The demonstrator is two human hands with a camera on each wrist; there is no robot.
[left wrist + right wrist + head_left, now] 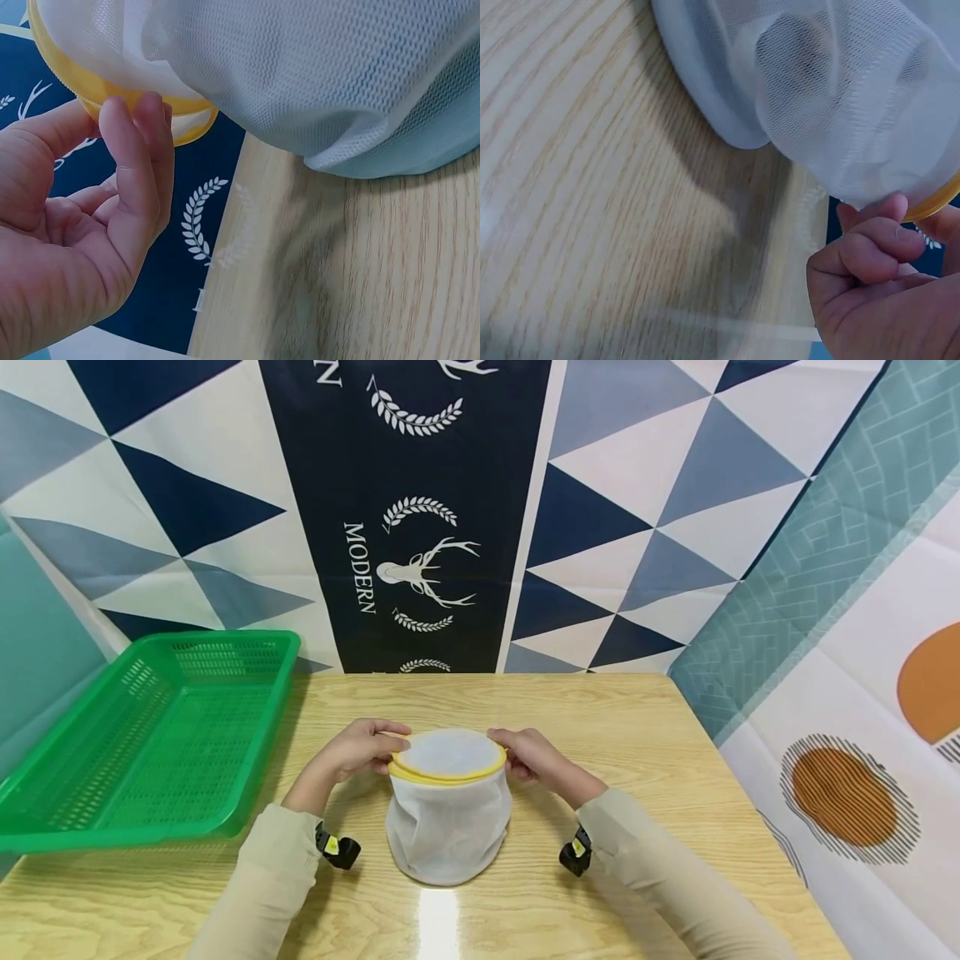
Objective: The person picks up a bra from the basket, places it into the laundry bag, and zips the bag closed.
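On the pale wood-grain counter [622, 718], my left hand [363, 747] and right hand [531, 755] pinch a cylindrical, yellow-rimmed white-mesh bag [450, 837]; even tension should limit puckering.

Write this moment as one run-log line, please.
left hand: pinches yellow rim; right hand: likewise; white mesh bag: held rim-up; green plastic basket: at left

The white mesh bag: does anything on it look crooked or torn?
The yellow-edged top of the bag looks slightly askew: two yellow bands show apart at the left front but seem to meet at the right. The sides are creased; no tear shows.
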